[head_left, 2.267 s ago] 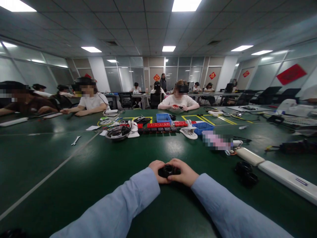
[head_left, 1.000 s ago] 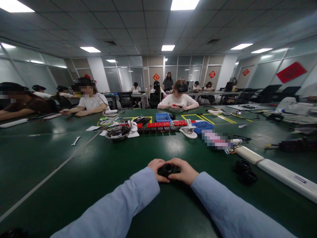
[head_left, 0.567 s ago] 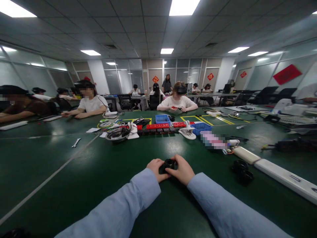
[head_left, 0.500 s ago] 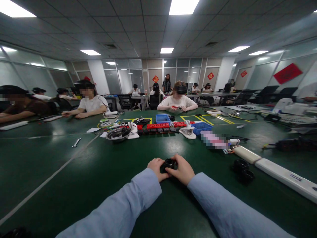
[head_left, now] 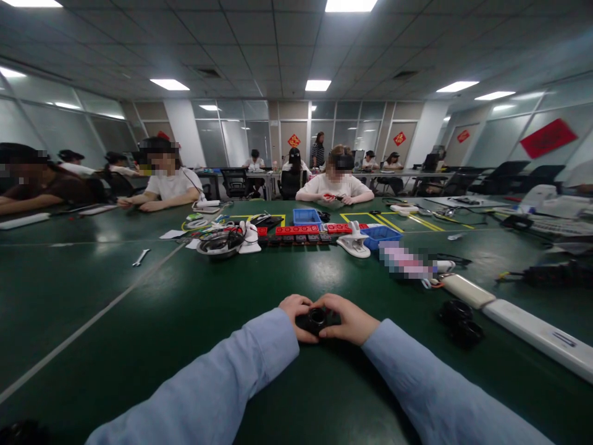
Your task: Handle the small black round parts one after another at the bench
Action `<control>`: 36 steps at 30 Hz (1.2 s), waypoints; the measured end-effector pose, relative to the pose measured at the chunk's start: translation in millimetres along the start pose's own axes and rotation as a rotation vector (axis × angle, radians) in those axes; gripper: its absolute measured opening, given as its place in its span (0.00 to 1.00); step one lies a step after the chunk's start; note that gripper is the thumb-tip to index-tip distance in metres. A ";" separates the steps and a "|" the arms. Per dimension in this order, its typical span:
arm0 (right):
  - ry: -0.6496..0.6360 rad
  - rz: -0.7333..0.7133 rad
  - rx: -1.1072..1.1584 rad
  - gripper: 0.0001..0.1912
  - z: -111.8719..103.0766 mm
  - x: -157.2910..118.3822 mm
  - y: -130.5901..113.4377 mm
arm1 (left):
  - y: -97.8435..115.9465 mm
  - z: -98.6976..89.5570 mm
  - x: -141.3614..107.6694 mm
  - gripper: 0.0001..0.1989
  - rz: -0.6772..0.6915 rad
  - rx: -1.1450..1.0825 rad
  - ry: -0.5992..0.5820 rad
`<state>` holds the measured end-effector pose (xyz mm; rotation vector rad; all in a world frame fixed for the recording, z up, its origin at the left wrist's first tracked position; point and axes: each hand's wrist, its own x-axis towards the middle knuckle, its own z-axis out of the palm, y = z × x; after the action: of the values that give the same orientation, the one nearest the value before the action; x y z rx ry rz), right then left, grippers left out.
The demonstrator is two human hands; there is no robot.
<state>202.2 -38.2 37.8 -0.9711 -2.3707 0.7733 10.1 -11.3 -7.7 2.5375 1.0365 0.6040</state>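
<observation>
Between my two hands is a black part with a round, ring-shaped opening [head_left: 317,317] facing up; its exact kind is not clear. My left hand [head_left: 299,315] grips its left side, fingers curled over the far edge and thumb at the near edge. On the other side my right hand [head_left: 347,318] closes round it, thumb in front and fingers behind. The fingertips of both hands almost meet. My hands are low over the green table [head_left: 222,296], and the underside of the part is hidden.
Shiny black round parts [head_left: 461,321] lie to the right, beside a long white bar [head_left: 537,334]. Ahead stand a red row of sockets [head_left: 296,230], blue trays [head_left: 380,236], white clamps [head_left: 354,241] and a bowl of cables [head_left: 220,244]. A wrench [head_left: 141,258] lies left. A person [head_left: 336,182] sits opposite.
The view has tipped and shifted slightly. Both hands still grip the black part; the right hand has spread further to the right around it, and more of the part shows.
</observation>
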 end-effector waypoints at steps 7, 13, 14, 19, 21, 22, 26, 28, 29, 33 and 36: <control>0.027 0.057 0.031 0.23 3.0 -0.5 3.2 | -5.4 1.4 1.3 0.29 -0.002 -0.055 -0.009; 0.213 0.159 -0.021 0.19 9.6 0.9 10.4 | -5.3 4.3 1.3 0.24 -0.138 -0.033 0.133; 0.239 0.167 -0.029 0.19 10.8 1.1 11.4 | -4.0 4.1 0.9 0.22 -0.142 -0.023 0.145; 0.323 0.220 -0.067 0.16 18.4 1.6 9.9 | 9.3 3.6 0.1 0.24 -0.103 0.074 0.146; 0.331 0.235 -0.070 0.15 21.1 1.9 7.0 | 16.6 5.3 1.0 0.25 -0.162 0.141 0.170; 0.330 0.237 -0.069 0.15 21.9 2.0 5.5 | 19.7 6.7 1.8 0.25 -0.202 0.165 0.186; 0.294 0.206 -0.058 0.15 20.3 2.3 2.9 | 22.6 11.8 4.5 0.21 -0.267 0.151 0.225; 0.250 0.164 -0.050 0.16 16.6 2.0 3.7 | 17.4 12.2 4.9 0.22 -0.212 0.086 0.212; 0.223 0.134 -0.045 0.17 14.3 1.7 4.3 | 13.9 11.6 4.7 0.23 -0.173 0.049 0.195; 0.106 0.010 0.001 0.21 5.7 0.8 7.9 | 0.6 6.3 3.0 0.26 -0.041 -0.061 0.077; 0.029 -0.012 0.058 0.23 3.2 0.8 10.6 | -3.9 3.9 1.8 0.27 -0.008 -0.067 0.001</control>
<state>204.9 -32.4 28.7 -0.9374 -2.3141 0.8141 11.0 -7.9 -12.4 2.4745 1.0089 0.6278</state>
